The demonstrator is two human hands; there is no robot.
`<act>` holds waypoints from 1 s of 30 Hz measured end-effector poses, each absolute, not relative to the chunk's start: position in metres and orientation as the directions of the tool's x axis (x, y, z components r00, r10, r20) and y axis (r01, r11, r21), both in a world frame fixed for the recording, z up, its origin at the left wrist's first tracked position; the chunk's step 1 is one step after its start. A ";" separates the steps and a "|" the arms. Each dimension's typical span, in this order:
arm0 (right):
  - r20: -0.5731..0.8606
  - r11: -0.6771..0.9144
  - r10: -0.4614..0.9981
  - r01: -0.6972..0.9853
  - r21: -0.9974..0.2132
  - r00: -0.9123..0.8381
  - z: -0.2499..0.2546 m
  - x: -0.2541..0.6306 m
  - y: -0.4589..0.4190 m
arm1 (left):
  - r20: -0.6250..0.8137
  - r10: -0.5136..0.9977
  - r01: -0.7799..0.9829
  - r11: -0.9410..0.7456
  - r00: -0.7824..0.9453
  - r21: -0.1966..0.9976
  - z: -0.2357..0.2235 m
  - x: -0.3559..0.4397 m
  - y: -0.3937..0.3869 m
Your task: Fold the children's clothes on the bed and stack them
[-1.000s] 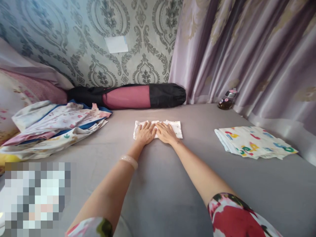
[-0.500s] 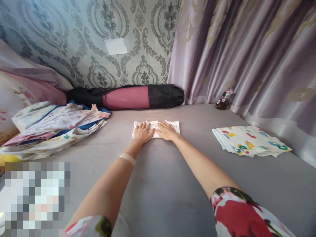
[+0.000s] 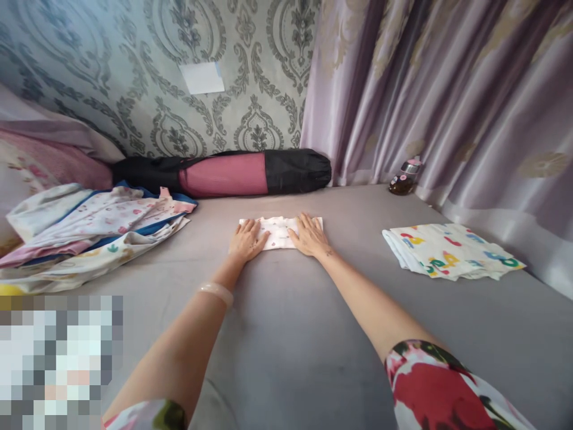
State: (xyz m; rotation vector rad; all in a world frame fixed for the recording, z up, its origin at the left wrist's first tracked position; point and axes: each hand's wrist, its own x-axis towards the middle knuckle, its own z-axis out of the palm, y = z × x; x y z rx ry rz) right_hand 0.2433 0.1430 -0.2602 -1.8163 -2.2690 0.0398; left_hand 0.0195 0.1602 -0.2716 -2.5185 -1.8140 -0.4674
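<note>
A small folded white cloth [image 3: 278, 234] with a faint print lies flat on the grey sheet [image 3: 286, 334], straight ahead of me. My left hand [image 3: 248, 239] rests palm down on its left end, fingers spread. On the right end lies my right hand [image 3: 310, 235], also flat with its fingers apart. The cloth's printed middle shows between the two hands; its ends are partly covered by them. Neither hand grips anything.
To the left is a loose pile of printed cloths [image 3: 111, 218]. A folded cloth with colourful figures [image 3: 454, 251] lies to the right. Behind are a long black and pink bag [image 3: 224, 174] by the wall, a bottle [image 3: 404, 177] and a purple curtain [image 3: 358, 89].
My hands have slid apart, the left one leftward and the right one rightward, so more of the cloth's middle shows. The view has shifted slightly.
</note>
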 end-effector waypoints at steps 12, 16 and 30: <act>0.009 0.102 0.995 0.983 -0.153 -0.101 -0.261 0.259 0.154 | 0.192 0.959 0.922 -0.257 0.208 0.290 -0.274 0.014 0.168; 0.023 0.162 0.987 0.975 -0.150 -0.160 -0.266 0.270 0.153 | 0.201 0.967 0.924 -0.215 0.157 0.315 -0.276 0.011 0.167; 0.021 0.240 0.970 0.934 -0.265 -0.243 -0.242 0.209 0.151 | 0.250 0.954 0.664 -0.080 -0.164 0.743 -0.267 0.003 0.168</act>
